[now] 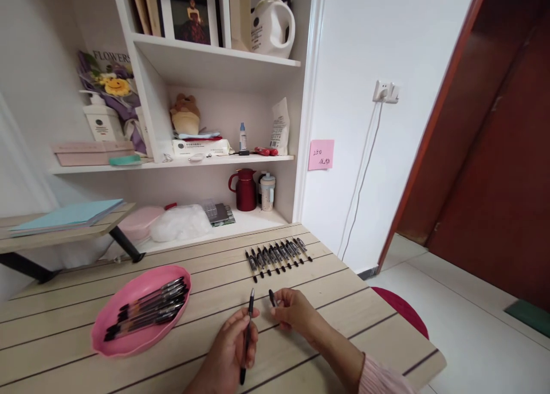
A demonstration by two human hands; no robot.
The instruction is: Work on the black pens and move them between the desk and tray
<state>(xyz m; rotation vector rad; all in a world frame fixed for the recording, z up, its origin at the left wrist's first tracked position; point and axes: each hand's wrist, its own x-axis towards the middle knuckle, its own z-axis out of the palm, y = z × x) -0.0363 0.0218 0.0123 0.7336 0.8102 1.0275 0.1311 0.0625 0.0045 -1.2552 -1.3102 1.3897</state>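
Note:
My left hand is closed round a black pen, tip pointing away from me over the wooden table. Just to its right, my right hand pinches a small black pen cap between thumb and fingers. The cap is off the pen and a short gap separates them. Beyond the hands, several capped black pens lie side by side in a neat row. To the left, a pink oval tray holds several more black pens.
White shelves behind the table carry a red jug, a white kettle, bottles and boxes. A pink note sticks on the wall. A red stool stands at the table's right edge, beside a brown door.

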